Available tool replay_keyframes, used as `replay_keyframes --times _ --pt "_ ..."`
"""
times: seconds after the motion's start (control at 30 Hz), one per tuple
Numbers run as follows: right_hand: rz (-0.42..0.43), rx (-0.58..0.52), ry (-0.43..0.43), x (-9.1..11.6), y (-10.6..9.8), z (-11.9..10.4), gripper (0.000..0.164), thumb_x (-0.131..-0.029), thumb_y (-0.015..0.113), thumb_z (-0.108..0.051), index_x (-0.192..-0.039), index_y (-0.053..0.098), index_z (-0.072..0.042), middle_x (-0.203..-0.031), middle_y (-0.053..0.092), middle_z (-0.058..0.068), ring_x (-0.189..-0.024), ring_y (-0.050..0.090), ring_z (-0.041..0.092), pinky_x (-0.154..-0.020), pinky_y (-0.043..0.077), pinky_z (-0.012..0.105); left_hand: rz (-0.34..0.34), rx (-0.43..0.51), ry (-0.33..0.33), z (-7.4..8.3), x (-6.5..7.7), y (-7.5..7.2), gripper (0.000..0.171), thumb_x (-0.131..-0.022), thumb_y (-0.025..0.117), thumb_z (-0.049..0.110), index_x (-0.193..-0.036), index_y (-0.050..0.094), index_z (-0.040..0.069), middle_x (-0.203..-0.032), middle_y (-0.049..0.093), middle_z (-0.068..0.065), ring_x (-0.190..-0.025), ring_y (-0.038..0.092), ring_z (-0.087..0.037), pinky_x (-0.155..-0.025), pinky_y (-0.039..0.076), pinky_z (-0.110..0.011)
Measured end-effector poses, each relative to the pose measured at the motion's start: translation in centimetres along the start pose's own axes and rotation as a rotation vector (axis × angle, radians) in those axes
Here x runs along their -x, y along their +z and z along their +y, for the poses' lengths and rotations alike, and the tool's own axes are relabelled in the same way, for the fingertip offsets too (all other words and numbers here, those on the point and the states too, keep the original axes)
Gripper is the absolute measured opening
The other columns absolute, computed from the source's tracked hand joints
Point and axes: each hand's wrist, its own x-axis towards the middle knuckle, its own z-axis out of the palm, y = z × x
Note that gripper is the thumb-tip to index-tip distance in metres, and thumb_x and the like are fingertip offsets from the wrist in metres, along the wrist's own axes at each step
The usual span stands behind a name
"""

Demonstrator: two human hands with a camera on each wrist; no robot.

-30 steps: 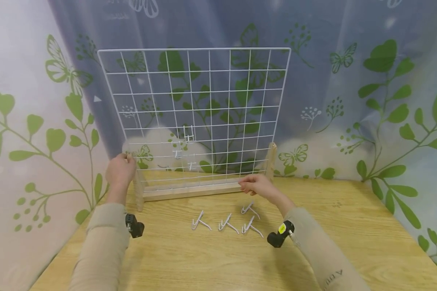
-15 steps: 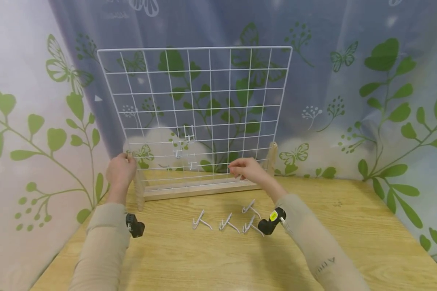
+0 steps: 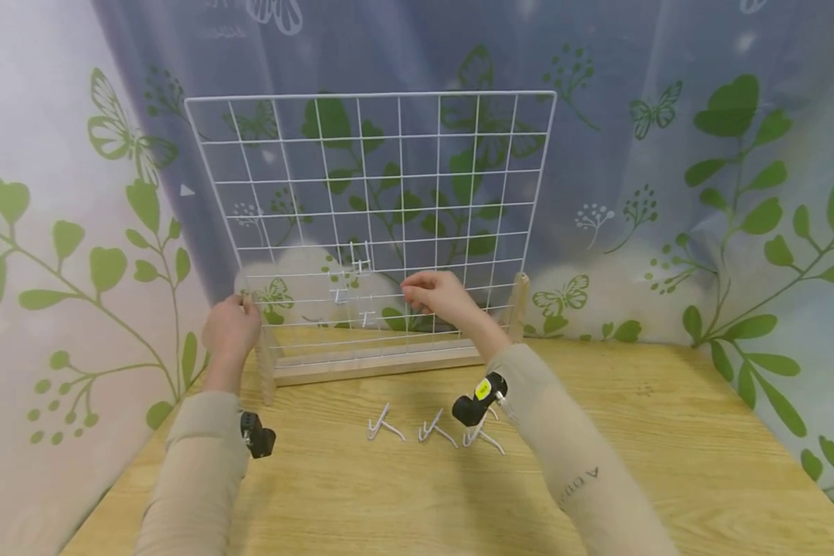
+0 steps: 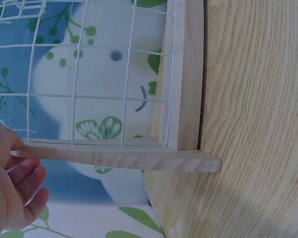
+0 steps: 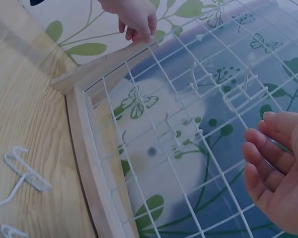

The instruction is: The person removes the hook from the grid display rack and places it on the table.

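Note:
A white wire grid panel (image 3: 368, 96) stands upright in a wooden base (image 3: 361, 366). My left hand (image 3: 231, 328) pinches the upper end of the base's left wooden upright (image 4: 139, 159) between thumb and fingers. Three white wire hooks hang on the grid left of its middle, one (image 3: 359, 265) above the other two. To their right, my right hand (image 3: 445, 297) is raised in front of the grid. In the right wrist view its fingers (image 5: 268, 153) are loosely bent, with nothing between them, near the hung hooks (image 5: 246, 94).
Several loose white hooks, among them one at the left (image 3: 385, 422) and one beside it (image 3: 436, 429), lie on the wooden table (image 3: 333, 494) in front of the base. The right forearm partly covers the rightmost ones. A patterned curtain (image 3: 618, 170) hangs behind.
My right hand has risen from near the base's lower bar and moved left along the grid towards the hung hooks. The left hand stays on the upright.

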Motion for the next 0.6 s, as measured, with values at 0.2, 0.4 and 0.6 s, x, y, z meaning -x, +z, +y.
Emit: replay_keyframes --times 0.2,0.4,0.6 --pt "0.045 -0.018 -0.040 -0.9 0.5 -1.7 0.030 -0.095 0.056 -0.023 -0.118 0.062 -0.006 -0.103 0.066 0.011 -0.093 0.060 0.028 -0.067 0.048 0.026 -0.002 -0.006 -0.001 0.1 -0.1 0.2 0.047 -0.099 0.028 0.024 -0.131 0.047 -0.004 -0.126 0.051 -0.029 -0.112 0.051 -0.046 -0.086 0.044 -0.054" --pt "0.083 0.001 -0.065 -1.9 1.1 -3.3 0.031 -0.095 0.056 -0.025 -0.119 0.062 -0.007 -0.105 0.065 0.013 -0.088 0.060 0.023 -0.072 0.050 0.034 -0.002 -0.004 -0.004 -0.1 -0.1 0.3 0.046 -0.099 0.028 0.025 -0.130 0.048 -0.003 -0.123 0.053 -0.028 -0.109 0.052 -0.046 -0.083 0.045 -0.054" --pt "0.097 0.025 -0.070 -3.0 2.0 -4.2 0.032 -0.094 0.056 -0.025 -0.120 0.062 -0.007 -0.105 0.066 0.009 -0.088 0.060 0.019 -0.074 0.050 0.035 0.006 -0.017 0.001 -0.2 -0.1 0.3 0.045 -0.099 0.029 0.026 -0.127 0.051 -0.002 -0.120 0.055 -0.028 -0.106 0.054 -0.045 -0.078 0.046 -0.053"
